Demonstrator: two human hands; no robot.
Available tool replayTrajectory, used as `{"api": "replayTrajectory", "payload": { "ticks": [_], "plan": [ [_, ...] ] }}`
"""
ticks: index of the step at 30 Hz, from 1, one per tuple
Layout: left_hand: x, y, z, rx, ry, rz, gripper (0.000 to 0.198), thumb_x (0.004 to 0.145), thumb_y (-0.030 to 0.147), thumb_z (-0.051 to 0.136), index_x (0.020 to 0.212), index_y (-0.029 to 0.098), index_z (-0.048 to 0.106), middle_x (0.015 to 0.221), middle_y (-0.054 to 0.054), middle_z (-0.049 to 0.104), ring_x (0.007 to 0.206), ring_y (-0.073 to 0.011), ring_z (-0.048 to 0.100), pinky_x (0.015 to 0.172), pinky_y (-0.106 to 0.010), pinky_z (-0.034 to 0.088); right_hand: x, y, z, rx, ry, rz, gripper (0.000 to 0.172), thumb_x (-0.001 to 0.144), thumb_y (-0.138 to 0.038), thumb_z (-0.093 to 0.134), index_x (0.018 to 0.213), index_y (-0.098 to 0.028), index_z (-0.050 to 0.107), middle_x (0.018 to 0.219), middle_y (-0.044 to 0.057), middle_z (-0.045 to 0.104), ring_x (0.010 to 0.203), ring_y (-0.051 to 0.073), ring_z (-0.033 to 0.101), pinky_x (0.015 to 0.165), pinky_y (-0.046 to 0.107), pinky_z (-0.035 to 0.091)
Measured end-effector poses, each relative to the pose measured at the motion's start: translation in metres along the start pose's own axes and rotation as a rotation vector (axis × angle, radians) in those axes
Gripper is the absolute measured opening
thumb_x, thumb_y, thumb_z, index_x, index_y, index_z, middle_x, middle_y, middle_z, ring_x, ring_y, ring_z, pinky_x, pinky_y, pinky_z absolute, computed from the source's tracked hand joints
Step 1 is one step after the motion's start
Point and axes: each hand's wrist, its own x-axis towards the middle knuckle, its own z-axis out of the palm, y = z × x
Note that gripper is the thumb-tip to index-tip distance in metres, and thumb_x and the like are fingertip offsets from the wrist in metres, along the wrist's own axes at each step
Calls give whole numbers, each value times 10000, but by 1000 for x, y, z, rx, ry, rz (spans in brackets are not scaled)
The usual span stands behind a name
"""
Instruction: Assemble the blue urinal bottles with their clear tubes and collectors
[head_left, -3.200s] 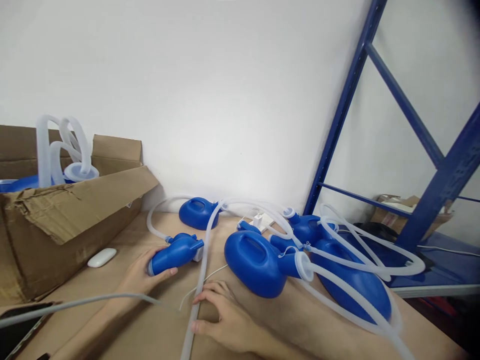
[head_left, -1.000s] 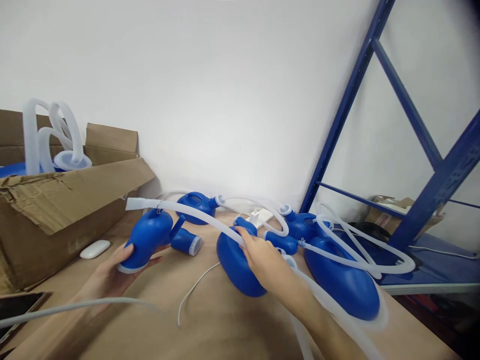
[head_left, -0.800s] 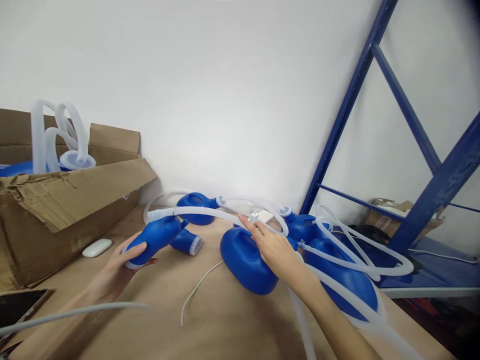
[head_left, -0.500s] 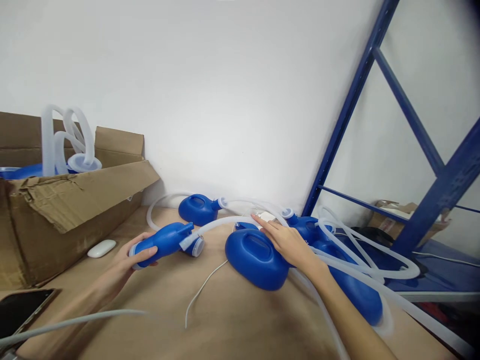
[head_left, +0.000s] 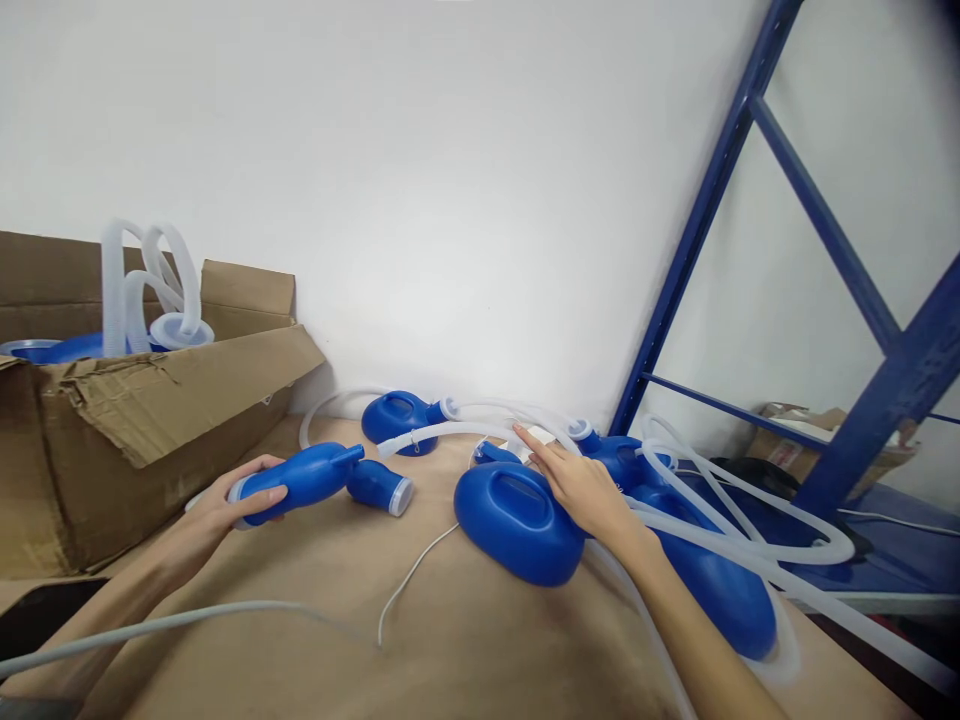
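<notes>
My left hand (head_left: 238,500) is wrapped around a blue plastic bottle neck (head_left: 304,485), which has a white ring at the wrist end and a narrow spout pointing right. Just beyond the spout, a similar blue neck with a white cap (head_left: 379,487) lies on the table. The free end of a translucent hose (head_left: 442,430) hangs apart from the spout. At the right, my right hand (head_left: 581,485) rests with stretched fingers over the edge of a blue urinal bottle (head_left: 517,525) with a handle. Its fingertips are near the hose; the palm's underside is hidden.
A cardboard box (head_left: 187,400) holding hoses and blue parts stands at the left. Another blue bottle (head_left: 394,415) lies by the wall, and several more with hoses lie right. A blue metal rack (head_left: 709,215) rises there. A cable (head_left: 225,610) crosses the front; a dark phone (head_left: 45,615) lies left.
My left hand has drawn the blue neck leftward, and a gap has opened between its spout and the hose end. My right hand has hardly moved.
</notes>
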Motion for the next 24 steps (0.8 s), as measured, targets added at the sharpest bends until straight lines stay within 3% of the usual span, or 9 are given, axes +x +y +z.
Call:
{"api": "replayTrajectory", "payload": {
  "ticks": [11, 19, 22, 24],
  "plan": [
    [-2, 2, 11, 108, -9, 0, 595, 652, 688, 734, 1008, 222, 635, 825, 0, 684, 748, -225, 625, 647, -270, 448, 2, -6, 0, -40, -53, 39, 566, 1094, -286, 294, 1630, -382, 141, 1164, 64, 735, 1029, 251, 711, 719, 311, 538],
    [4, -9, 13, 155, 1, -17, 651, 650, 730, 694, 1050, 224, 600, 800, 1, 672, 729, -226, 617, 660, -289, 452, 2, -8, -1, -35, -51, 16, 550, 1097, -326, 282, 1630, -386, 156, 1153, 65, 742, 984, 260, 721, 697, 320, 537],
    [3, -9, 16, 176, -15, -7, 644, 679, 737, 673, 1056, 219, 616, 741, 12, 660, 703, -223, 604, 626, -271, 423, 1, -6, 0, 1, -52, 3, 547, 1088, -291, 281, 1625, -371, 216, 1184, 71, 739, 1015, 276, 718, 736, 352, 546],
    [2, -6, 18, 183, -12, 17, 618, 676, 721, 689, 1035, 220, 636, 761, 19, 665, 717, -217, 597, 633, -255, 415, 0, -6, 1, 92, -6, -38, 516, 1082, -290, 282, 1595, -323, 317, 1260, 84, 711, 1102, 280, 691, 842, 392, 545]
  ]
}}
